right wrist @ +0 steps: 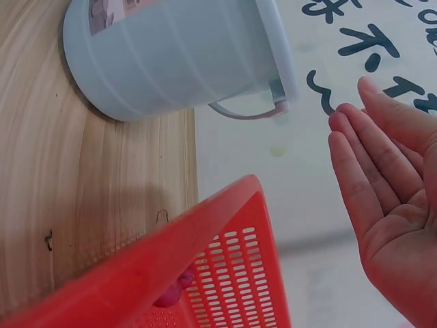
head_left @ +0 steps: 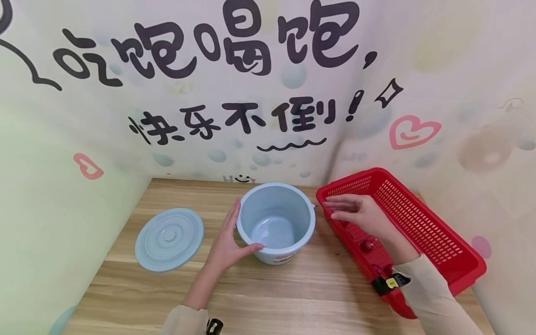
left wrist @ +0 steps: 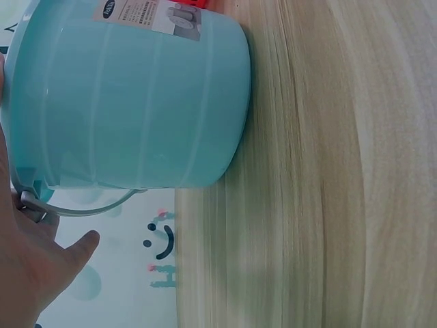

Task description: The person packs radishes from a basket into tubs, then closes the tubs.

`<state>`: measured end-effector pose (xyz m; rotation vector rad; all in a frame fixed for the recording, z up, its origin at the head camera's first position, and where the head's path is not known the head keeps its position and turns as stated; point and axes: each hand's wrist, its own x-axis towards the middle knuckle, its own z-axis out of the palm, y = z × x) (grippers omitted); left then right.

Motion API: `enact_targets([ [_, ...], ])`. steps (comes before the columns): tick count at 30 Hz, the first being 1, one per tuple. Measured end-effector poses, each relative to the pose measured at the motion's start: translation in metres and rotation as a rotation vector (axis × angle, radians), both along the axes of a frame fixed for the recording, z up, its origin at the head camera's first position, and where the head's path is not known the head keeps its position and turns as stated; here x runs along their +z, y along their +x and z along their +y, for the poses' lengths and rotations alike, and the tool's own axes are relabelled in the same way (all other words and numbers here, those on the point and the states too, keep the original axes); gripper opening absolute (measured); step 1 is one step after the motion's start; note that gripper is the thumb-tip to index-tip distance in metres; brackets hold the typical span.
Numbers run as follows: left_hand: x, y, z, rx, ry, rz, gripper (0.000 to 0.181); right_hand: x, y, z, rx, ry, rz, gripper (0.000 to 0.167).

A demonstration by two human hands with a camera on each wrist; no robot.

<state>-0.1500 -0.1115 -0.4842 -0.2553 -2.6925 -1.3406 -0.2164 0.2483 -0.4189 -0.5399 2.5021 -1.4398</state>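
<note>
A light blue plastic bucket point(head_left: 247, 232) stands upright on the wooden table. My left hand point(head_left: 226, 242) rests against the bucket's left side, thumb over the front rim and fingers spread along the outside. A thin bail handle point(left wrist: 89, 210) hangs beside that hand in the left wrist view. Over the near left side of the red basket point(head_left: 418, 223) hovers my right hand point(head_left: 364, 211), palm turned toward the bucket, fingers extended, holding nothing. Several small dark red round things, like onions, lie inside the basket; one onion-like thing point(head_left: 367, 245) shows beside my right forearm, which hides part of the basket.
A round light blue lid point(head_left: 169, 239) lies flat on the table, left of the bucket. Behind the table point(head_left: 293, 298) is a wall point(head_left: 188, 158) with black lettering. Small dark scraps point(right wrist: 48, 239) lie between bucket and basket.
</note>
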Motion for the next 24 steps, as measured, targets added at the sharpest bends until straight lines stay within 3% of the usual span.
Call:
enact_targets([
  [24, -0.002, -0.001, -0.001, -0.009, 0.012, 0.021, 0.125, -0.009, -0.01, 0.022, -0.004, 0.022, 0.048, 0.051],
])
